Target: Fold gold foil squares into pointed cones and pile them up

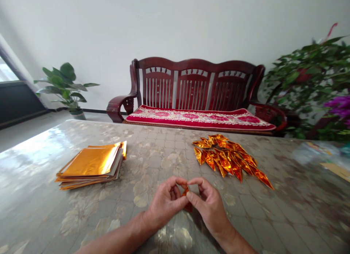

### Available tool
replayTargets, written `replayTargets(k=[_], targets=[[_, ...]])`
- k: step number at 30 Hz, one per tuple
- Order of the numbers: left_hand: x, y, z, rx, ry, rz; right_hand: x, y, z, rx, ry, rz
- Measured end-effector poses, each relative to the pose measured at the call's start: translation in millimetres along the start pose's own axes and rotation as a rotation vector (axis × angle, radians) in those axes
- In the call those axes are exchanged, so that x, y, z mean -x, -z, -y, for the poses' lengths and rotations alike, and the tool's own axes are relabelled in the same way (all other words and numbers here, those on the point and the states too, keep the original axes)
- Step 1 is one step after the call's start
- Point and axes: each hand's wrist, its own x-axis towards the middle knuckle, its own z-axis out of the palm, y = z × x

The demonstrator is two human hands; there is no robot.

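Note:
Between my two hands is a small piece of folded gold foil paper (186,190), pinched above the near part of the table. My left hand (168,198) grips it with thumb and forefinger from the left. From the right, my right hand (206,200) pinches it in the same way, and the fingertips of both hands nearly meet at its top. Fingers hide most of the folded piece. Beyond my right hand lies a pile of folded gold foil pieces (226,160) with pointed ends. To the left sits a stack of flat gold foil sheets (89,162), its edges uneven.
The table (153,148) has a patterned, shiny cover. Clear plastic bags (314,153) lie at its right side. Behind it stands a dark red wooden bench (193,90) with a red floral cushion (202,117). Potted plants (64,86) flank the bench.

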Motion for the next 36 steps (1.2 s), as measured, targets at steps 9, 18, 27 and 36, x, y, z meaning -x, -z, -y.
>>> replayTargets(k=[9,18,27,36], targets=[[0.5,4.1,-3.6,0.040,-0.008,0.119,1.0,2.0,2.0,-0.066,-0.056,0.008],[-1.4,4.0,1.2,0.139,-0.090,0.118,-0.1,2.1,4.2,0.007,-0.003,0.029],[0.7,2.5,5.0,0.072,-0.133,0.002,-0.8,3.9,0.8,0.070,0.015,0.004],[-1.8,4.2,9.3,0.037,-0.159,-0.023,-1.0,4.1,-2.2,0.129,0.028,-0.020]])
